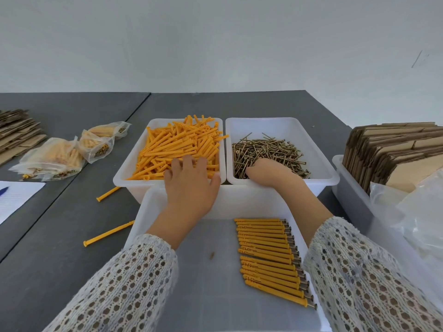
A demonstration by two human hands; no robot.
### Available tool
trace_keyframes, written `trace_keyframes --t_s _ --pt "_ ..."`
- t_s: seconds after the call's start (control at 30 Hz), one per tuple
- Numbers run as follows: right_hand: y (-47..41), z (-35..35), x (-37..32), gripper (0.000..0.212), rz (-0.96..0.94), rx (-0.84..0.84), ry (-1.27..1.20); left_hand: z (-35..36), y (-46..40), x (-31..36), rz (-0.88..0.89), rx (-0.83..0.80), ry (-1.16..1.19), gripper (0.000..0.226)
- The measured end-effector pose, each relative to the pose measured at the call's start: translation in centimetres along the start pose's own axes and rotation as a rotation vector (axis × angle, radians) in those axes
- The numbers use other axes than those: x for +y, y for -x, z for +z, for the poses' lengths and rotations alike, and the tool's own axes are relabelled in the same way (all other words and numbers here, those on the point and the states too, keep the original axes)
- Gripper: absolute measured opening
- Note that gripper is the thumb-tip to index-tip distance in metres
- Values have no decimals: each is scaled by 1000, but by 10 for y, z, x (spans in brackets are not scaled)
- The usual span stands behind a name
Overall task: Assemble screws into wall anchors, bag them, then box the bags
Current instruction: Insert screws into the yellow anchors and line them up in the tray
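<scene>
A white bin point(124, 173) holds a heap of orange wall anchors point(177, 147). My left hand point(191, 185) reaches over its near rim, fingers spread on the anchors. Beside it a second white bin point(321, 154) holds brass screws point(266, 149). My right hand point(271, 172) dips into the screws with fingers curled down; what it grips is hidden. In the near white tray point(191, 295) lies a neat row of several assembled anchors with screws point(271, 257). Filled clear bags point(55, 156) lie on the table to the left.
Two loose anchors point(107, 233) lie on the dark table left of the tray. Flat cardboard stands in a bin at right point(388, 154), with clear plastic bags point(422, 216) before it. More flat cardboard point(16, 133) and a white sheet point(14, 200) sit far left.
</scene>
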State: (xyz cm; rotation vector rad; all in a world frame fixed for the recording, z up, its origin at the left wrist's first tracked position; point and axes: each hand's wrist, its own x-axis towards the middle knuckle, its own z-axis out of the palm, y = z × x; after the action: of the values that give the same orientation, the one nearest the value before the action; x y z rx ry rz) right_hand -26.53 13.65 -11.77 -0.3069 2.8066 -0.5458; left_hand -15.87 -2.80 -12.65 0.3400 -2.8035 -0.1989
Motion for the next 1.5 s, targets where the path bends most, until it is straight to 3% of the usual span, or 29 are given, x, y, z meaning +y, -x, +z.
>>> trace_keyframes --t_s 0.1,0.3,0.6,0.9,1.07,1.17,1.33,1.5 --pt "4 0 -2 29 31 -2 33 2 -5 -4 -3 -62 -10 48" --pt "9 -2 -5 23 55 11 66 -4 -15 -17 87 -92 93 30" --pt "11 2 -3 26 68 195 -10 -7 -20 -21 63 -95 245 10" --pt "18 0 -8 29 17 525 -256 -2 -17 -17 127 57 323 17" --pt "23 -5 -10 25 -74 645 -690 -3 -21 -16 157 143 309 12" --pt "29 -7 -18 19 -197 726 -821 -3 -21 -16 204 183 308 15" --pt "37 -6 -29 10 -368 729 -896 -5 -18 -13 308 237 339 20" --pt "39 -5 -31 23 -407 694 -1042 -4 -15 -11 319 261 319 21"
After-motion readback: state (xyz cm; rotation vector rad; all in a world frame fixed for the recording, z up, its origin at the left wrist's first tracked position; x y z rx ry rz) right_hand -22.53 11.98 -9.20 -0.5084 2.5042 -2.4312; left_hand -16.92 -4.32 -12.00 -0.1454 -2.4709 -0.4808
